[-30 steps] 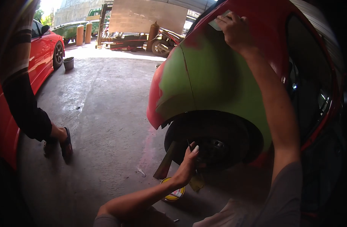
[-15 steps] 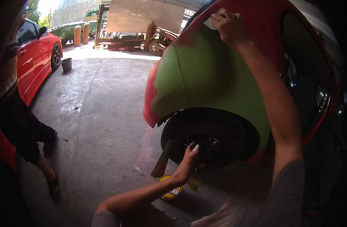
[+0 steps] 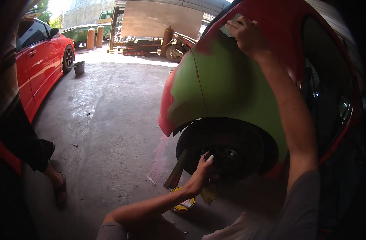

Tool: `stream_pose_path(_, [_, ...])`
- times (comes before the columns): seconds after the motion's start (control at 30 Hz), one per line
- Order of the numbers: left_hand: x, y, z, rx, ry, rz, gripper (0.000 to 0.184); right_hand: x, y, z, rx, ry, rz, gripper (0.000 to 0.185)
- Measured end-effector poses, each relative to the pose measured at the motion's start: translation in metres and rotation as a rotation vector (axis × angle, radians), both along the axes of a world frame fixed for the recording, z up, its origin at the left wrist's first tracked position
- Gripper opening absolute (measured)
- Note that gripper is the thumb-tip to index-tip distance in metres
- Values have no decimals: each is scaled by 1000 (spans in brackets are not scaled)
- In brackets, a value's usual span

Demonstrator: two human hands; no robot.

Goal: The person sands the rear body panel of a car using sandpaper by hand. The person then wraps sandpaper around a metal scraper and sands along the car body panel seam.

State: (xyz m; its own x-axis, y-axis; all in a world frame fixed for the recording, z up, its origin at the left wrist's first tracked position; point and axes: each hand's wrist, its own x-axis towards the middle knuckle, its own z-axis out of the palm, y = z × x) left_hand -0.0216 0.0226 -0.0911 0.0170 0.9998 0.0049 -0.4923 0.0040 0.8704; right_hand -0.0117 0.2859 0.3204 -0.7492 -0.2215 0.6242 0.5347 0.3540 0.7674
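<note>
Concrete floor, broad strip running between two cars, shaded at near edge, sunlit at far edge. Worked-on car takes the floor's right side: red body, big dull green area around the wheel arch, thin dark seam down it, uneven pink-red border along its front edge. Second red car lines the floor's left edge. Large tan board stands at the far edge, motorcycle and brown gas cylinder beside it. Another person stands by the second car, sandaled foot on the floor, narrowing the room on that side. Dark wheel under the arch; dark strip slants down beside it to the floor. Bucket toward the far edge, near the second car's wheel. Yellow-rimmed tin toward the near edge, partly behind left forearm. Right hand raised high, fingers clenched on a flat pale piece at the green area's upper edge; can't tell if piece touches the panel. Left hand low before the wheel, well apart from right, grasping a thin dark item, mostly hidden. White scrap on floor, left of tin.
</note>
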Motion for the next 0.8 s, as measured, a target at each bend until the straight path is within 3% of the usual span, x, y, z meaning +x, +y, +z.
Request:
stream_pose_path(0.07, [2, 10, -13, 33, -16, -22, 105, 0, 0, 0, 10, -12, 0, 39])
stream_pose_path(0.5, [-11, -10, 17, -67, -45, 19, 102, 0, -1, -5, 10, 0, 9, 38])
stream_pose_path(0.67, [-17, 6, -11, 33, -110, -28, 100, -8, -2, -15, 28, -4, -7, 39])
stream_pose_path(0.77, [-7, -8, 18, -92, -136, 93, 96, -15, -1, -6, -20, -39, 43, 43])
stream_pose_path(0.8, [-5, 8, -1, -30, -76, 125, 95, -10, 8, -6, -7, -13, 54, 44])
